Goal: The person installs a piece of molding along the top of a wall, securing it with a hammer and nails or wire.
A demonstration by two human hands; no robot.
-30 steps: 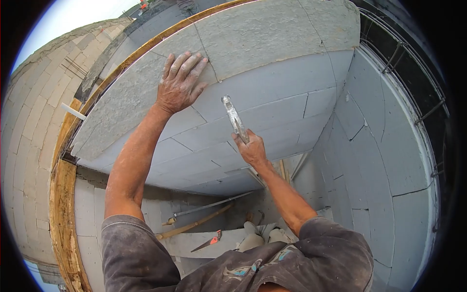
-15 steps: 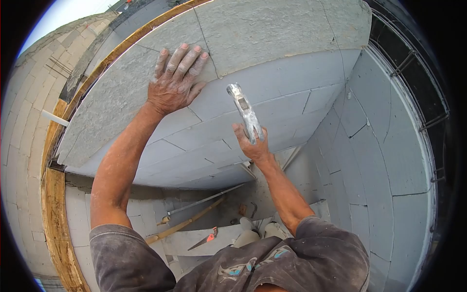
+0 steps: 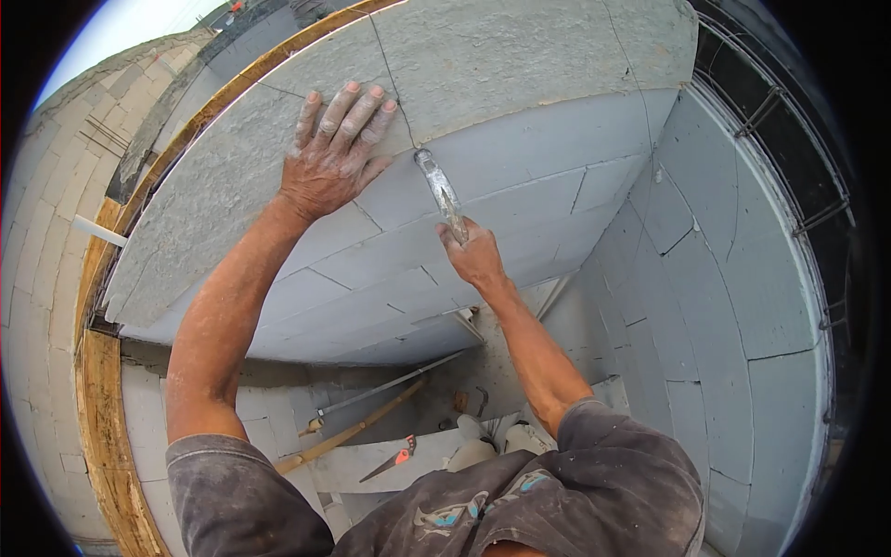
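My left hand (image 3: 329,162) lies flat with fingers spread on a rough grey block (image 3: 223,204) at the top of the wall. Dust covers its fingers. In my right hand (image 3: 478,255) is a metal hammer (image 3: 439,190), seen mostly from its head, with the handle hidden behind the head and fist. The hammer's striking end is at the block's lower edge, where a dark vertical joint meets the smoother blocks (image 3: 520,148) below. It appears to touch there.
Another block wall (image 3: 687,278) stands to the right, with steel rebar (image 3: 821,218) beyond it. A timber board (image 3: 107,408) edges the left side. Below are a red-handled saw (image 3: 399,457), a wooden pole (image 3: 353,427) and a metal bar (image 3: 390,382).
My right hand has brought the hammer up and left, from in front of the wall to the block's lower edge. My left hand has stayed in place.
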